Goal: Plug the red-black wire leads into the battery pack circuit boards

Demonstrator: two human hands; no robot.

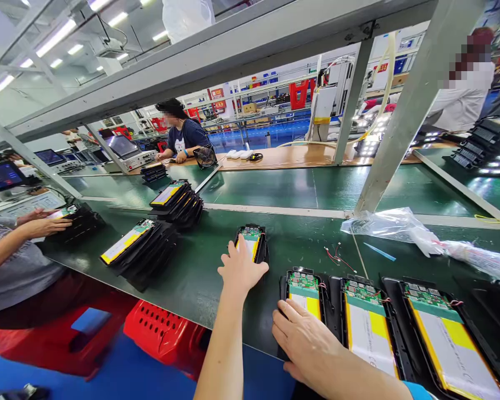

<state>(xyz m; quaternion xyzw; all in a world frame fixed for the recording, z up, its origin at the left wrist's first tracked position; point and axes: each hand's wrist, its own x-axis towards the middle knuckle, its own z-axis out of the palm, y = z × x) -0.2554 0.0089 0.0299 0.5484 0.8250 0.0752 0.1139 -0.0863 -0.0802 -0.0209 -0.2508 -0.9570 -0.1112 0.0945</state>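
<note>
My left hand [240,270] lies flat, fingers spread, on a black tray [250,240] holding a white and yellow battery pack with a green circuit board, set on the green belt [216,261]. My right hand [306,340] rests with fingers together on the left edge of another such tray [303,297] near the front edge. Two more open trays [369,325] [450,339] with battery packs lie side by side to its right.
Stacks of the same trays [139,250] [177,203] sit further left on the belt. A co-worker's hands [45,222] reach onto a stack at far left. A crumpled plastic bag [404,228] and loose red wires [337,256] lie right. A slanted metal post [400,122] rises ahead.
</note>
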